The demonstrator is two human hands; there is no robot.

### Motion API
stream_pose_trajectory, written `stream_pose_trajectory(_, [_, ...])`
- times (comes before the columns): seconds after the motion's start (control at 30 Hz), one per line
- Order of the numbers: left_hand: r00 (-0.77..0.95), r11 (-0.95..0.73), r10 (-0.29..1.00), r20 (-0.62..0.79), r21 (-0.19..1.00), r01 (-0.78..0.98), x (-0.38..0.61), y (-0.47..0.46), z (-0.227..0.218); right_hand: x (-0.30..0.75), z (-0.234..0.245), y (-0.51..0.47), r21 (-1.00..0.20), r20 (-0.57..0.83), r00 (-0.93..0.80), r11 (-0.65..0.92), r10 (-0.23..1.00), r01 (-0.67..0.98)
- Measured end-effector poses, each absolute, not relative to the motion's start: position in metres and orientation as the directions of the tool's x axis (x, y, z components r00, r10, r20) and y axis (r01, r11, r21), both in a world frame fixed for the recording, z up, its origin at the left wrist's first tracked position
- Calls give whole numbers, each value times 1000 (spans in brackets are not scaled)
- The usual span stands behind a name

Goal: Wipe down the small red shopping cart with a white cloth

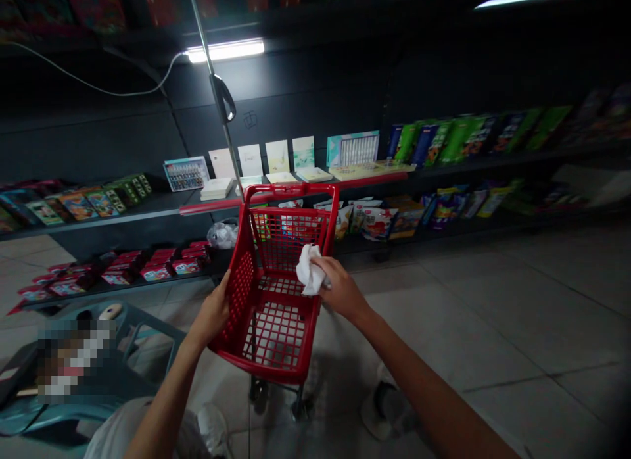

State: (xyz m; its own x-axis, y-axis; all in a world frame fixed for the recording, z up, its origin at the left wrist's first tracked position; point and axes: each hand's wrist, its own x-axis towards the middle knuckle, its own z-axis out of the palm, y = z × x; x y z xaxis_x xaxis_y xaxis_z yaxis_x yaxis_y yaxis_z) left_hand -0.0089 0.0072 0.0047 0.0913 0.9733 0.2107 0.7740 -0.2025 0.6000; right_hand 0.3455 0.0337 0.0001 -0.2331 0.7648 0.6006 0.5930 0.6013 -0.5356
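A small red plastic shopping cart (249,360) on wheels stands in front of me, its grid floor and perforated side facing up toward me. My left hand (215,312) grips the cart's left side, with the fingers partly hidden behind the panel. In my right hand (345,289) is a crumpled white cloth (310,271), pinched between the fingers. The cloth is at the cart's right side, just below the handle end; whether it touches the red plastic is hard to make out.
Behind the cart runs a dark shelf unit (315,94) with books, boxes and snack bags (379,223). A thin metal pole (202,31) rises beside the cart handle. At lower left stands a grey-blue plastic stool (140,373) with items on it. Tiled floor (468,301) lies to the right.
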Motion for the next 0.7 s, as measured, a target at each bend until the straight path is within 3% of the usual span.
stream_pose_trajectory(0.13, [72,-147,987,146,611,778,-11,3,12,342,3,39,-576,624,-73,521,778,630])
stream_pose_trajectory(0.23, [-1,-118,983,183,638,761,-6,1,4,339,7,42,-574,653,13,484,757,660])
stream_pose_trajectory(0.43, [4,-285,946,323,827,484,15,6,-22,331,20,48,-559,658,-38,521,752,645])
stream_pose_trajectory(0.53, [20,-286,952,306,863,416,27,5,-26,313,26,62,-672,600,-14,514,800,534])
stream_pose_trajectory(0.7, [34,-308,945,326,849,428,50,-9,-23,249,24,124,-894,356,-43,354,933,276])
